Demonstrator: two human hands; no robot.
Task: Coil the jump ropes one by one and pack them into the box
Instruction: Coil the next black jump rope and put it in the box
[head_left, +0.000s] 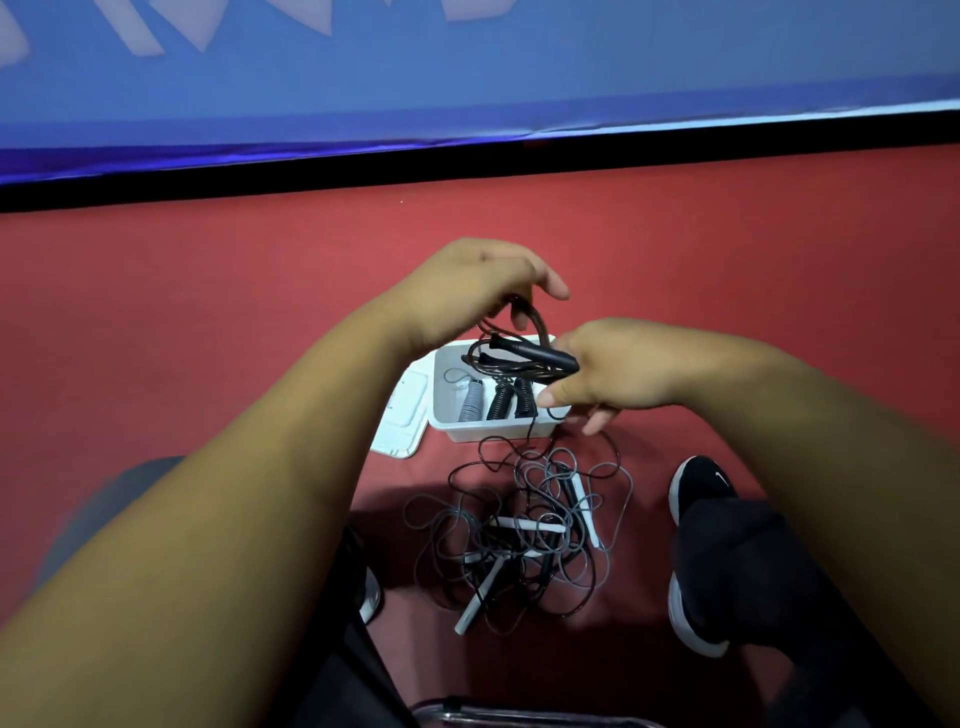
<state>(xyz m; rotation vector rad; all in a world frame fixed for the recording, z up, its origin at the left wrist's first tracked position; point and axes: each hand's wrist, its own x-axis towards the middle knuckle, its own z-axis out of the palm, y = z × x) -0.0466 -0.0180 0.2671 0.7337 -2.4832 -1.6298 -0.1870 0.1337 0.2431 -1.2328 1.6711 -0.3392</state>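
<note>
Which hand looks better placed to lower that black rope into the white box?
Probably the right. The right hand grips the handles of the black rope just over the open white box, while the left hand holds its loops and appears to sit past the box's far rim.

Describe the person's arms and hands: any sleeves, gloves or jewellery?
No sleeve shows on the left forearm or the right forearm; both are bare up to the picture's edge. The left hand and the right hand wear no gloves, and no watch, ring or bracelet is visible. The left hand's back has one small mark.
</note>
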